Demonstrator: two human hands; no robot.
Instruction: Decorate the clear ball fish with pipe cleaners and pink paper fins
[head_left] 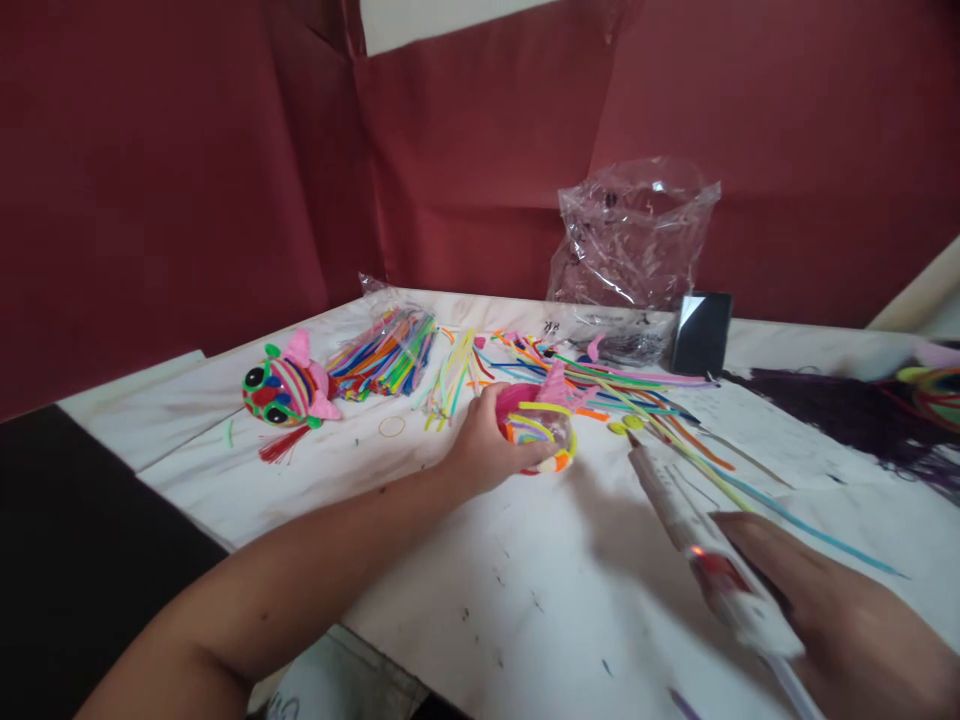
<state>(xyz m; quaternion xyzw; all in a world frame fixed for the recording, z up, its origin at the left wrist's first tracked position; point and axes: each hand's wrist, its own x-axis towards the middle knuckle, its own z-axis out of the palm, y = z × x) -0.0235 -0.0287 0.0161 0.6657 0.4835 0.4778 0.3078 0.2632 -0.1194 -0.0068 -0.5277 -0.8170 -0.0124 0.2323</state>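
Observation:
My left hand is wrapped round a clear ball-shaped craft piece trimmed with colourful strips and pink fins, low over the white table. My right hand grips a white glue gun with a lit red switch; its tip points up and left, near two small yellow discs. A gap separates the gun's tip from the craft piece. Loose coloured pipe cleaners lie behind and to the right of the piece.
A finished fish-like craft with big eyes sits at left, beside bagged pipe cleaners. At the back stand a clear plastic bag and a dark phone. Dark purple strands and another colourful craft lie at right.

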